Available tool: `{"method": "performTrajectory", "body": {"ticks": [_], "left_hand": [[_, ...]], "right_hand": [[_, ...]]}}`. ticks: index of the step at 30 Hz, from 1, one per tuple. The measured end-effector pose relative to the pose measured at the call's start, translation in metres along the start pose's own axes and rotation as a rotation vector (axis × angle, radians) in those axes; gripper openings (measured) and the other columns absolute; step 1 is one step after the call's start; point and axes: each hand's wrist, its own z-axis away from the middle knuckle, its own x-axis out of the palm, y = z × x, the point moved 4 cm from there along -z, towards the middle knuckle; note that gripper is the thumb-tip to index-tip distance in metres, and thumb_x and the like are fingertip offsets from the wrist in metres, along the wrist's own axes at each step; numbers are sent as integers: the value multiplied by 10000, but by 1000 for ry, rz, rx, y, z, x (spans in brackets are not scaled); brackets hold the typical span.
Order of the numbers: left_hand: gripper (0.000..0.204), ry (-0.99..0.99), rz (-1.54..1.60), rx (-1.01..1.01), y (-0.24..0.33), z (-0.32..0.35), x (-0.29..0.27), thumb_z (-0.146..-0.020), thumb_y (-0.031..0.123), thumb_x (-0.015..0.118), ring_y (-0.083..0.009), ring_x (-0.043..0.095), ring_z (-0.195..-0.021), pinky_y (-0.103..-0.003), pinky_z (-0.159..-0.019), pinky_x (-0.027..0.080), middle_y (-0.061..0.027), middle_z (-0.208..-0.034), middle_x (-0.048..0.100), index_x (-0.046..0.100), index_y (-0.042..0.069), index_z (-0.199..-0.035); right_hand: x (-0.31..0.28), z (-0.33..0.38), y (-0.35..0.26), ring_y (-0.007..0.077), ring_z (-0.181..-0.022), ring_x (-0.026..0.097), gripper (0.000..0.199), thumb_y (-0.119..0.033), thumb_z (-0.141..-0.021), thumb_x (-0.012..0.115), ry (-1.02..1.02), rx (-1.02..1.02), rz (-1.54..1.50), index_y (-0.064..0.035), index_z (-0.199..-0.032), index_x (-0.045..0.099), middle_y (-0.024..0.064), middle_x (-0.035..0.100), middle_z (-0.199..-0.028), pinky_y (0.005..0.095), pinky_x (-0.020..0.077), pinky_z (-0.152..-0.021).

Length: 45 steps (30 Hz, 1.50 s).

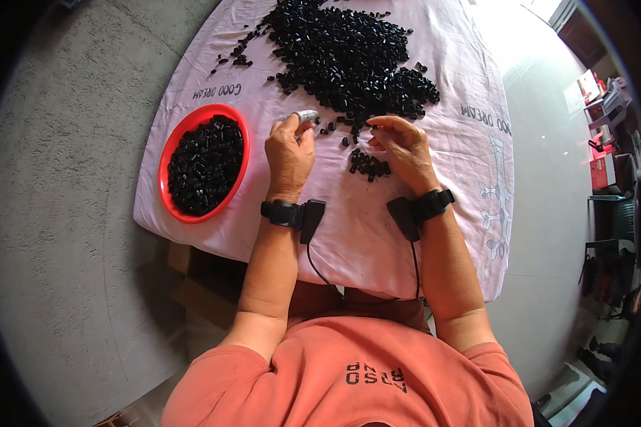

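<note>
My left hand is closed over the cloth, gripping a small silvery-grey object whose kind I cannot make out. A few loose black pieces lie just beyond its fingertips. To the right, my right hand is bent with thumb and fingers drawn together; whatever is between them is too small or hidden to name. Under that hand sits a little cluster of small black pieces. Ahead of both hands spreads a large heap of the same shiny black pieces.
A red bowl filled with black pieces stands left of my left hand, near the table's edge. Pale pink printed cloth covers the table. Stray pieces dot its far left. Cabled black wrist straps are on both my forearms.
</note>
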Motion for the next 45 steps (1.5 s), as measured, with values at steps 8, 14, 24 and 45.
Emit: {"method": "performTrajectory", "body": {"ticks": [8, 14, 24, 45], "left_hand": [[310, -76, -99, 72, 15, -8, 19, -788, -14, 666, -284, 650, -814, -409, -789, 534, -104, -903, 725, 725, 91, -1074], [276, -131, -48, 45, 9, -9, 26, -746, -25, 641, -321, 637, -827, -429, -785, 523, -125, -880, 700, 699, 49, -1005], [341, -99, -159, 101, 18, -12, 33, -724, 59, 733, -318, 674, -867, -410, -800, 537, -130, -937, 704, 688, 59, -1062], [181, -145, 475, -120, 29, -2, 41, -864, -28, 702, -84, 648, -774, -247, -698, 539, -7, -865, 686, 699, 37, -1033]], "right_hand": [[1, 0, -4, 88, -808, 689, 182, -39, -960, 621, 67, 3, -9, -31, -1122, 704, 33, 721, -907, 236, 554, -728], [1, -2, 0, 81, -781, 676, 190, -55, -954, 635, 43, -25, 29, -33, -1129, 703, 22, 713, -863, 242, 545, -714], [3, -2, -3, 77, -779, 663, 197, -54, -954, 628, 25, -20, -7, -26, -1134, 702, 22, 709, -859, 241, 547, -709], [2, -2, 1, 82, -828, 661, 256, -11, -965, 612, -25, 7, -1, -36, -1215, 664, 16, 681, -962, 235, 564, -744]]}}
